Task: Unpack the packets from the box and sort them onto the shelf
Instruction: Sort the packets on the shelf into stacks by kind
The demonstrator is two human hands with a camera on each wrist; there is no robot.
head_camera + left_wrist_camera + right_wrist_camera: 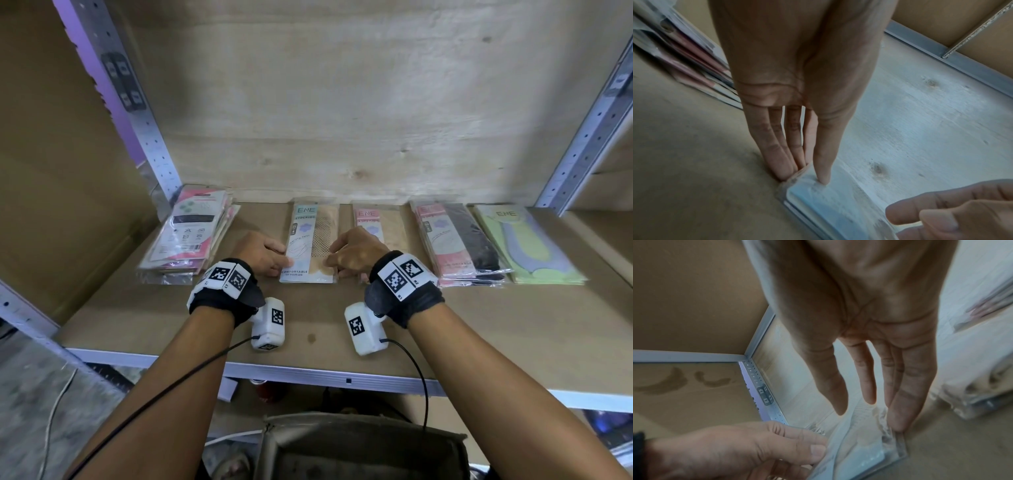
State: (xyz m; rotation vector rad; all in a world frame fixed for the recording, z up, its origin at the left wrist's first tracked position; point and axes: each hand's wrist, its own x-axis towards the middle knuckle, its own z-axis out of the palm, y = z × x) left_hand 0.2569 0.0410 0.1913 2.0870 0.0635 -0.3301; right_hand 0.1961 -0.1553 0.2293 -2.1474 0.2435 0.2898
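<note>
A blue-labelled ENE stocking packet point(310, 240) lies flat on the shelf board point(342, 325), mid-row. My left hand point(274, 257) is at its left edge. In the left wrist view the left hand point(805, 177) pinches that edge of the packet point(828, 203), thumb tip on top and straight fingers against the side. My right hand point(346, 257) is at the packet's right edge. In the right wrist view its point(869, 418) fingers are straight and the outer fingertips touch the packet point(865, 447), with the thumb just above it. An open box point(359, 445) stands below, near my body.
Sorted stacks lie along the back: a pink-and-white stack point(191, 236) at left, a pink ENE packet point(376, 222), a pink-and-black stack point(459, 240) and a green stack point(527, 243) at right. Metal uprights point(137, 113) frame the bay. Bare board runs along the front.
</note>
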